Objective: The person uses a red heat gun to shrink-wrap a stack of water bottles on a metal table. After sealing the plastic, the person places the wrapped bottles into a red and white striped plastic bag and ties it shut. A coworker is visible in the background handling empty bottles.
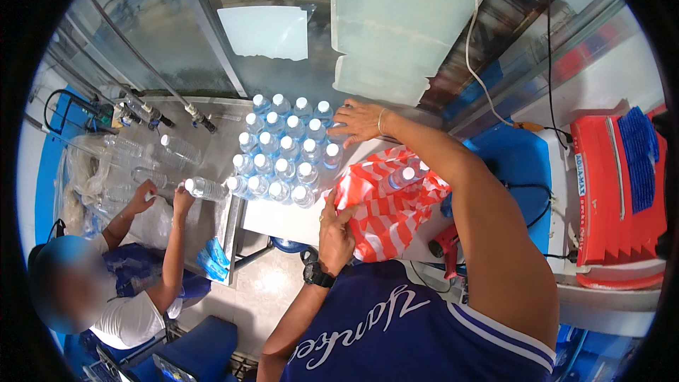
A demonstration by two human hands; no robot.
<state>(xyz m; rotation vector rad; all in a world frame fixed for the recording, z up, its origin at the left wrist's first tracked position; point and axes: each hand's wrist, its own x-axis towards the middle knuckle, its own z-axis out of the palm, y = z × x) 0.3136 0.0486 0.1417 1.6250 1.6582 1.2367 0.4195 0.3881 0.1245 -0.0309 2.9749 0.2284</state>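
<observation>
Several clear plastic bottles with white caps [285,167] stand upright in close rows on the white tabletop [281,220] and beside it. My right hand [363,122] reaches across to the back right corner of the group, its fingers around the top of a bottle that they largely cover. With my left hand [338,228] I grip the near-left edge of a red-and-white striped plastic bag [390,212]. Capped bottles [400,176] lie tilted inside the bag, seen at its mouth under my right arm.
At left, a co-worker's hand [184,199] holds a capped bottle [204,189] over a metal counter [215,162] with loose bottles and clear bags. Filling pipes [199,116] hang behind. A red heat gun [448,246] lies right of the bag, near a red case [610,191].
</observation>
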